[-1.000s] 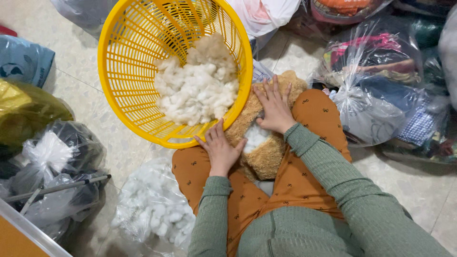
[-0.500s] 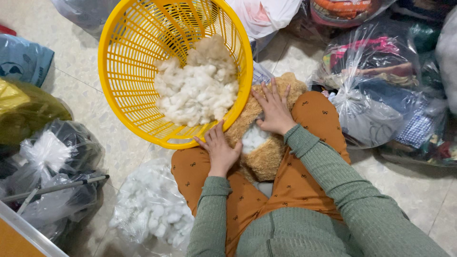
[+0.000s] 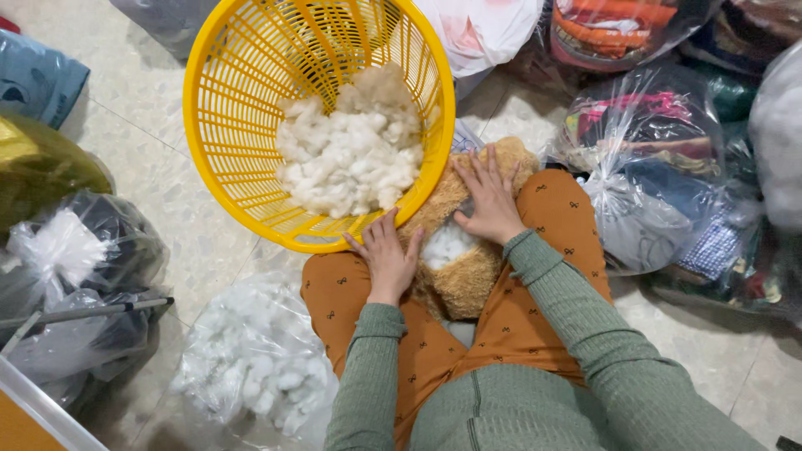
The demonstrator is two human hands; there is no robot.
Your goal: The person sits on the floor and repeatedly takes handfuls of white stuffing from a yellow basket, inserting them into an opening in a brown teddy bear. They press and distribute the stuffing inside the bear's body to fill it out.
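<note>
On lap – both hands [image 3: 393, 259] press brown plush toy [image 3: 464, 280]

A pale speckled tiled floor [image 3: 159, 192] carries everything here. At ten o'clock lies a blue fabric bundle [image 3: 38, 79], and just below it a dark olive and yellow bag [image 3: 38, 167]. At eight o'clock a clear plastic bag [image 3: 75, 284] is knotted white at the top, with a thin grey rod [image 3: 83, 311] lying across it. At seven o'clock sits a transparent bag of white stuffing [image 3: 251, 367], and an orange board with a pale edge [image 3: 33, 418] fills the corner. At one o'clock there is a white bag with a pink tint [image 3: 484, 29]. From two to four o'clock, clear bags of folded coloured clothes [image 3: 660, 175] crowd together, touching one another.
</note>
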